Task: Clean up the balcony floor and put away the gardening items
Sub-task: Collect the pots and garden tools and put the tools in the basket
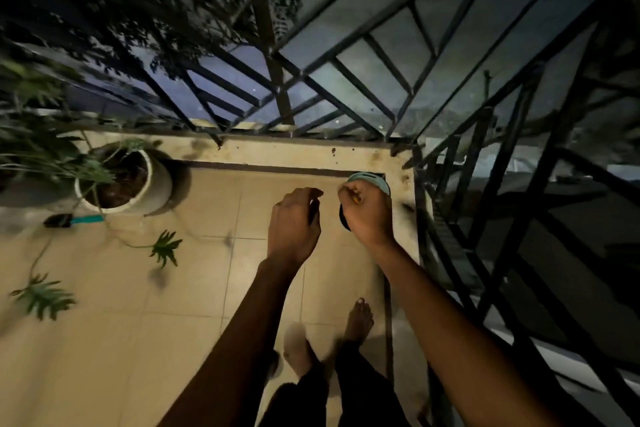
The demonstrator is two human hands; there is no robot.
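Note:
My right hand [367,211] is curled in a fist over a teal plastic item [369,179] with a dark part below it, in the balcony's far right corner. It seems to grip that item, and something small and orange shows between its fingers. My left hand [294,222] hovers just left of it with fingers curled toward the thumb; motion blur hides whether it holds anything. A small trowel [74,219] with a teal handle and dark blade lies on the floor [156,322] by a white plant pot [157,184]. Loose green leaves [166,246] lie on the tiles.
The black metal railing [311,90] runs along the far edge and down the right side above a low ledge [294,152]. Another fallen leaf cluster [45,298] lies at the left. My bare feet [360,319] stand near the right edge. Leafy plants crowd the far left.

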